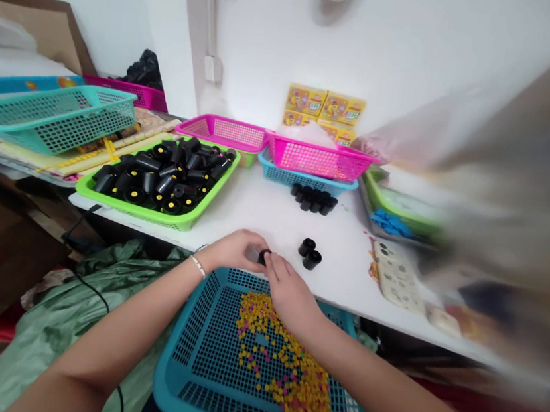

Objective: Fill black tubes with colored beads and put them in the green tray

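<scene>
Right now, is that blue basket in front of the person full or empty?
Partly filled: small yellow and pink pieces lie in a loose, uneven spread across the blue basket, and much of its mesh floor still shows.

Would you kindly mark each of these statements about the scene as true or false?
The left hand has a bracelet on its wrist: true.
The right hand meets the left hand at a small black cylinder: true.
The blue basket beneath the hands holds black cylinders: false; it holds small yellow and pink pieces.
The green tray is empty: false; it is full of black cylinders.
</scene>
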Demonstrator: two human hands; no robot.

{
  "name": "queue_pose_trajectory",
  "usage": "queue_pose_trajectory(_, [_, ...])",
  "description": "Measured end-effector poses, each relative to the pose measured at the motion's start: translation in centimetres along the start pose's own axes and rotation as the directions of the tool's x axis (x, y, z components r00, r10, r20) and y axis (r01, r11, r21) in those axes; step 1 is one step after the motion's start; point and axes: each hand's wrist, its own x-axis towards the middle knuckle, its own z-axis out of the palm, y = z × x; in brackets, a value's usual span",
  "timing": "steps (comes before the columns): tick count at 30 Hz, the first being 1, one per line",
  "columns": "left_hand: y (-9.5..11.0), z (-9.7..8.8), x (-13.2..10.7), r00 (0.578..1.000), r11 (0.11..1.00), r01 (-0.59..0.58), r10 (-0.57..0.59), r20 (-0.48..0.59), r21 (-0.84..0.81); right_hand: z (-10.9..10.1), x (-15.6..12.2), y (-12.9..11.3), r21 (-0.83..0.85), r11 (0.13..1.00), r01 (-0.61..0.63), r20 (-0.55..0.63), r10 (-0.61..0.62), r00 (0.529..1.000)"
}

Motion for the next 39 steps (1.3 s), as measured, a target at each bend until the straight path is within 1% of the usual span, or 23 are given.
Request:
queue_pose_trajectory(1, [0.1,0.0,0.0,1.0,1.0,0.007,-0.007,0.001,-0.002,-0.1,0.2,0.1,0.043,0.999,-0.022,-0.001,0.022,1.0])
queue_pose_trajectory(3, [0.2,0.0,0.0,1.0,1.0,0.02,-0.02,0.007,0.005,-0.6,0.9,0.6,0.186,0.978,-0.091,0.003,0.092,0.996])
queue_pose_trajectory(6, [0.3,-0.1,0.0,0.999,0.998,0.042,-0.043,0.005,0.04,-2.0,2.0,1.5,0.419,0.88,-0.222,0.024,0.234,0.972])
queue_pose_trajectory(8, [0.3,-0.1,0.1,0.999,0.997,0.047,-0.046,-0.005,0.063,-2.7,2.5,1.9,0.498,0.821,-0.28,0.03,0.306,0.951])
queue_pose_trajectory(11, [0.2,-0.1,0.1,0.999,0.996,0.042,-0.041,-0.009,0.074,-2.9,2.5,2.1,0.551,0.782,-0.291,0.02,0.337,0.941])
queue_pose_trajectory(13, [0.2,-0.1,0.1,0.999,0.997,0.044,-0.044,-0.006,0.069,-2.6,2.3,2.1,0.56,0.781,-0.277,0.009,0.329,0.944])
queue_pose_trajectory(16, [0.2,0.0,0.1,0.998,0.997,0.061,-0.061,0.001,0.054,-2.2,1.9,2.0,0.516,0.822,-0.24,-0.005,0.283,0.959])
queue_pose_trajectory(18, [0.1,0.0,0.1,0.998,0.997,0.068,-0.068,0.008,0.043,-2.0,1.7,1.8,0.46,0.866,-0.196,-0.004,0.223,0.975])
queue_pose_trajectory(22, [0.0,0.1,0.1,0.999,0.999,0.054,-0.054,0.007,-0.004,-1.4,1.0,1.6,0.321,0.945,-0.07,-0.007,0.076,0.997])
queue_pose_trajectory(24, [0.0,0.1,0.1,0.999,0.999,0.046,-0.046,0.001,-0.012,-0.7,0.5,1.6,0.242,0.97,-0.017,-0.037,0.027,0.999])
queue_pose_trajectory(27, [0.1,0.1,0.1,1.0,1.0,0.029,-0.029,-0.006,0.007,0.7,-0.2,1.6,0.146,0.989,0.03,-0.107,-0.014,0.994])
queue_pose_trajectory(31, [0.2,0.1,0.1,1.0,1.0,0.012,-0.012,-0.002,0.024,2.0,-0.5,1.5,0.093,0.992,0.084,-0.176,-0.066,0.982])
queue_pose_trajectory(33, [0.1,0.1,0.1,1.0,0.999,-0.005,0.005,-0.002,0.04,2.2,-0.3,1.4,0.1,0.992,0.079,-0.187,-0.059,0.981])
queue_pose_trajectory(36, [0.1,0.1,0.1,1.0,0.999,-0.002,0.001,0.003,0.041,1.9,0.3,1.4,0.163,0.986,0.028,-0.203,0.006,0.979])
queue_pose_trajectory(39, [0.0,0.0,0.1,0.999,0.999,0.027,-0.027,0.019,0.021,0.8,1.0,1.7,0.342,0.939,-0.04,-0.189,0.11,0.976])
